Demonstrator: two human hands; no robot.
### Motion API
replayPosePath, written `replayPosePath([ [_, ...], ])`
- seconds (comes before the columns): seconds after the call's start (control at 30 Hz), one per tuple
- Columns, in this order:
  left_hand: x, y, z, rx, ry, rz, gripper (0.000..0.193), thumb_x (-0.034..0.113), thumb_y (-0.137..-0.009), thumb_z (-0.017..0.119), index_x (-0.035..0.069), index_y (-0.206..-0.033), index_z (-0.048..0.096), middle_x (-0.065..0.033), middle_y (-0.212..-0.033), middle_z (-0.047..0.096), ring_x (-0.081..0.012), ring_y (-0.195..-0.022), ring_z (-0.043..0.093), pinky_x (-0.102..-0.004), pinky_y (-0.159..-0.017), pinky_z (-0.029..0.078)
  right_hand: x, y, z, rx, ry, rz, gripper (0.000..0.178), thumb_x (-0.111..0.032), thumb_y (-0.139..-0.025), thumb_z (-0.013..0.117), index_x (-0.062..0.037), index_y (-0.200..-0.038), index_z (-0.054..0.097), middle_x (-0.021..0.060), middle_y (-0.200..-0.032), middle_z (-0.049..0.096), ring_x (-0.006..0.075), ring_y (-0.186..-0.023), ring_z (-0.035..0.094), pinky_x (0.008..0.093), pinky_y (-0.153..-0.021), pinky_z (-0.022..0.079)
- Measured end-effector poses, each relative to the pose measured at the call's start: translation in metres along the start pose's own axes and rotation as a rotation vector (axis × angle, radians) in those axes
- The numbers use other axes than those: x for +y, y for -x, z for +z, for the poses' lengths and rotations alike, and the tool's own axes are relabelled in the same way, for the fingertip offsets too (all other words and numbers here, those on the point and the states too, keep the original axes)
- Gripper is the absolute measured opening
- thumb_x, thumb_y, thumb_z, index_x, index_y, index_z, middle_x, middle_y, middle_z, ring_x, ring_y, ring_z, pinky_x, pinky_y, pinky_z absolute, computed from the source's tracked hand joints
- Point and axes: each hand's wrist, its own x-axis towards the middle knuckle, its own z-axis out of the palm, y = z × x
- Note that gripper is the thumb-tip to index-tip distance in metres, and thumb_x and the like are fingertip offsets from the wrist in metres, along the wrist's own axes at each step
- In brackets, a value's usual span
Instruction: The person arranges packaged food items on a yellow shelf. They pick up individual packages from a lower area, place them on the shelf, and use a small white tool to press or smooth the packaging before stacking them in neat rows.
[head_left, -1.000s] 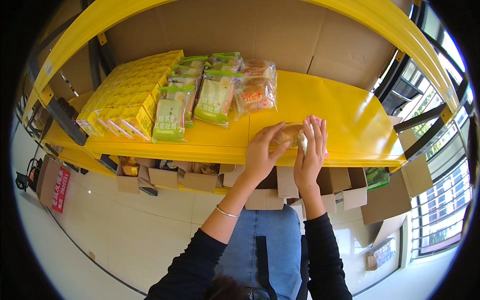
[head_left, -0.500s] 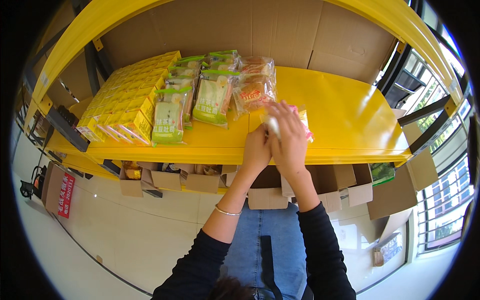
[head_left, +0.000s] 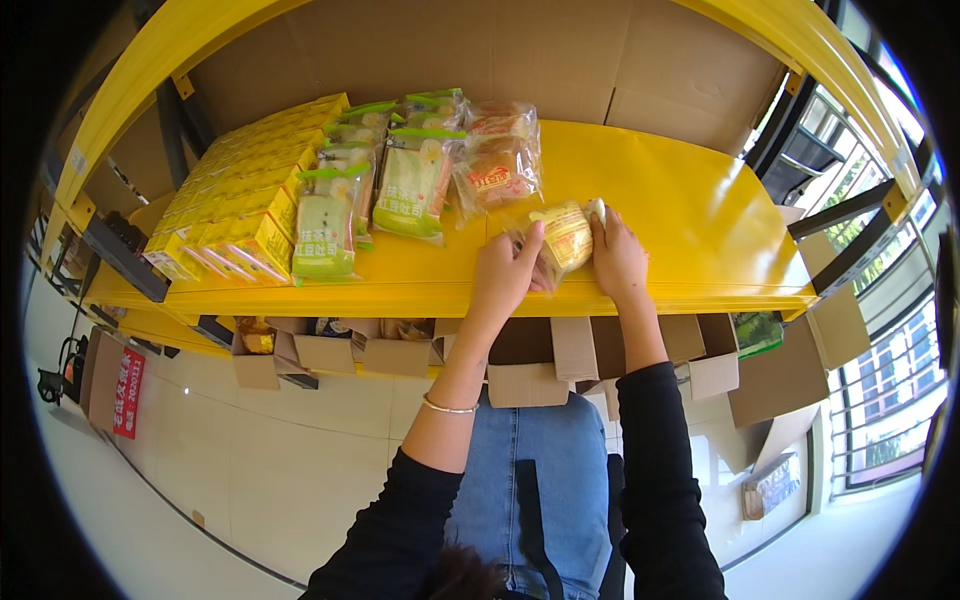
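At the shelf's front edge, a clear-wrapped bread-like pack (head_left: 565, 238) with yellow print is tilted between my hands. My left hand (head_left: 505, 268) grips its left end, thumb on top. Against its right end is my right hand (head_left: 621, 262), fingers closed around a small white thing (head_left: 597, 210) too little shown to name. Beyond my left hand, two wrapped reddish-brown breads (head_left: 497, 172) sit one behind the other. To their left stand several green-labelled toast packs (head_left: 411, 185) in two rows.
Small yellow boxes (head_left: 235, 195) fill the left of the yellow shelf (head_left: 690, 220). Below its front edge are open cardboard boxes (head_left: 528, 385). Dark uprights (head_left: 845, 235) flank the shelf, and cardboard (head_left: 480, 60) lines its back.
My hands were close together over the pack; now they are apart at its two ends. The right hand has moved right, and the pack's yellow print now shows.
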Motion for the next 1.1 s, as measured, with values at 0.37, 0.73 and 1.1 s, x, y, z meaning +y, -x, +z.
replayPosePath([
  [0.37, -0.001, -0.003, -0.003, -0.016, -0.219, 0.066, 0.052, 0.043, -0.092, 0.053, -0.005, -0.075, 0.058, -0.0111, -0.055, 0.061, -0.0190, -0.045, 0.062, -0.0261, -0.041, 0.047, -0.012, 0.055, 0.012, 0.331, -0.083, -0.734, 0.052, 0.007, -0.079, 0.049, -0.0081, -0.128, 0.047, 0.0150, -0.135, 0.047, 0.0348, -0.129, 0.040, 0.0407, -0.104, 0.035],
  [0.73, -0.002, 0.000, -0.004, -0.032, -0.092, 0.085, 0.053, 0.045, -0.092, 0.052, -0.006, -0.081, 0.060, -0.0103, -0.053, 0.060, -0.0172, -0.043, 0.060, -0.0258, -0.041, 0.047, 0.033, 0.033, -0.003, 0.205, 0.212, -0.310, 0.044, 0.002, -0.083, 0.047, -0.0039, -0.127, 0.046, 0.0150, -0.133, 0.050, 0.0358, -0.113, 0.053, 0.0421, -0.094, 0.043],
  [1.1, 0.001, 0.006, 0.001, 0.000, 0.023, 0.135, 0.042, 0.036, -0.092, 0.056, -0.003, -0.079, 0.060, -0.0062, -0.053, 0.059, -0.0131, -0.045, 0.059, -0.0261, -0.044, 0.046, -0.018, 0.068, -0.009, 0.441, -0.359, -0.409, 0.040, 0.008, -0.085, 0.044, -0.0022, -0.124, 0.047, 0.0204, -0.124, 0.050, 0.0398, -0.114, 0.049, 0.0401, -0.096, 0.040],
])
